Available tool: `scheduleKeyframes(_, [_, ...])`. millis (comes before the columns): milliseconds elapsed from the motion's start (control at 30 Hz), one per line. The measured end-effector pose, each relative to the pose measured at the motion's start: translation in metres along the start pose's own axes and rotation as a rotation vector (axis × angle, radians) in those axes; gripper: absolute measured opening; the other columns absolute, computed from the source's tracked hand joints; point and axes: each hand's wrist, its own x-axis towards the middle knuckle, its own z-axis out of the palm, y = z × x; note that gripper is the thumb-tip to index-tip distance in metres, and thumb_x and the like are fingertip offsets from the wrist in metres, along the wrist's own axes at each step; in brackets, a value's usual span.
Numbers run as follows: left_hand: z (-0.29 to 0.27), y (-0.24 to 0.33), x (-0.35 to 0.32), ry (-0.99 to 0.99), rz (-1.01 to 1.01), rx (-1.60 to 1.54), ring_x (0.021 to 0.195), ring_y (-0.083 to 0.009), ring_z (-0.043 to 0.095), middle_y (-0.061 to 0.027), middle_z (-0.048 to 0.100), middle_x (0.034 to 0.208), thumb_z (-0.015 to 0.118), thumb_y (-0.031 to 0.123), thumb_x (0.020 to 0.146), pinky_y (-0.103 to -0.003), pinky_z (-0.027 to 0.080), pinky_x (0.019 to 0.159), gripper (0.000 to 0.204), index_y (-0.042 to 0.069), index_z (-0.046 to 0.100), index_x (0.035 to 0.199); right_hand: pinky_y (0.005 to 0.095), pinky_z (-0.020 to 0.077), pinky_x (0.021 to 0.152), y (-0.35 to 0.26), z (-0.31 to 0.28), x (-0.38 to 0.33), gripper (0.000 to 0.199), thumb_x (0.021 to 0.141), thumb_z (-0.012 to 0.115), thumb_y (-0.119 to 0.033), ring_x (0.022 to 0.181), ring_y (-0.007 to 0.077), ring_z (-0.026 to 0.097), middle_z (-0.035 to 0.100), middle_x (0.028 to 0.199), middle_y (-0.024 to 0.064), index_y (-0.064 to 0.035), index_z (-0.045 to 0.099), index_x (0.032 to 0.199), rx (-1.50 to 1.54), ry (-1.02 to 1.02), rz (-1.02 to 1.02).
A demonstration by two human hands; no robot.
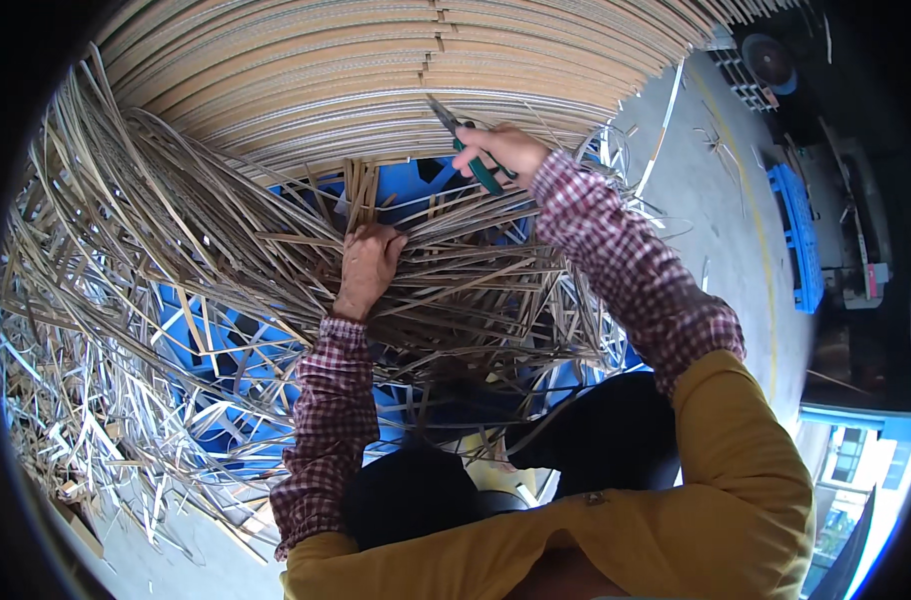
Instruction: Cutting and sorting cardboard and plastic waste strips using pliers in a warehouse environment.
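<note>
My right hand (506,152) holds a pair of scissors (488,178) with dark green handles. Their pointed blades tip up and to the left, in front of a stack of cardboard sheets (316,75). Lower and to the left, my left hand (368,268) is closed on a bundle of thin cardboard strips (365,188), some of which stick up past its knuckles. Around that hand lies a tangled heap of long brown-grey strips (206,215). The fingertips of my left hand are partly hidden among the strips.
Blue plastic pallets (401,182) show beneath the strips. Pale strip scraps (96,400) pile up at the left and spill over the grey floor (701,150). Another blue pallet (796,240) stands at the right, near dark equipment (861,240).
</note>
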Motion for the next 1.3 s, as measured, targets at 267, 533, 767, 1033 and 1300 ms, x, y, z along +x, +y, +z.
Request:
scheduleKeyframes(267, [-0.042,0.045,0.026,0.327,0.085,-0.241,0.095,-0.0317,0.051,-0.0135,0.056,0.1,0.054,0.016,0.08,-0.041,0.037,0.085,0.019,0.002,0.058,0.093,0.0295,0.043,0.051,0.11,0.044,-0.003,0.038,0.081,0.053,-0.033,0.045,0.0143,0.051,0.056,0.053,0.0062,-0.0051,0.058,0.055,-0.087,0.05,-0.326])
scheduleKeyframes(533, [-0.009,-0.021,0.028,-0.034,-0.05,-0.001,0.088,-0.0335,0.053,-0.0156,0.056,0.096,0.05,0.02,0.082,-0.039,0.042,0.076,0.022,0.003,0.058,0.094,0.0299,0.0451,0.075,0.045,-0.007,-0.026,0.042,0.083,0.05,-0.042,0.079,0.0208,0.058,0.062,0.086,0.012,-0.0035,0.065,0.079,-0.259,-0.201,-0.293])
scheduleKeyframes(767, [-0.003,-0.012,0.033,0.127,-0.033,0.008,0.088,-0.0341,0.052,-0.0164,0.056,0.094,0.051,0.02,0.083,-0.039,0.041,0.078,0.022,0.003,0.058,0.095,0.0262,0.047,0.051,0.016,0.007,0.029,0.044,0.082,0.051,-0.041,0.057,0.015,0.055,0.06,0.063,0.0103,-0.0004,0.063,0.07,0.067,0.056,-0.162])
scheduleKeyframes(1033, [-0.019,0.008,0.041,0.339,-0.009,-0.107,0.098,-0.0311,0.05,-0.0167,0.052,0.107,0.05,0.017,0.083,-0.037,0.04,0.086,0.025,0.001,0.057,0.101,0.0247,0.0474,0.048,0.038,0.014,-0.005,0.046,0.082,0.05,-0.042,0.053,0.0135,0.055,0.062,0.071,0.0113,0.0013,0.063,0.08,-0.149,-0.037,-0.211])
scheduleKeyframes(1300, [-0.012,-0.001,0.034,0.33,-0.047,-0.061,0.098,-0.0299,0.05,-0.015,0.053,0.105,0.049,0.018,0.085,-0.036,0.04,0.084,0.025,0.001,0.057,0.102,0.0304,0.0502,0.05,0.009,0.023,0.033,0.045,0.083,0.049,-0.039,0.056,0.0183,0.058,0.061,0.069,0.0124,0.0036,0.062,0.078,0.13,0.189,-0.192])
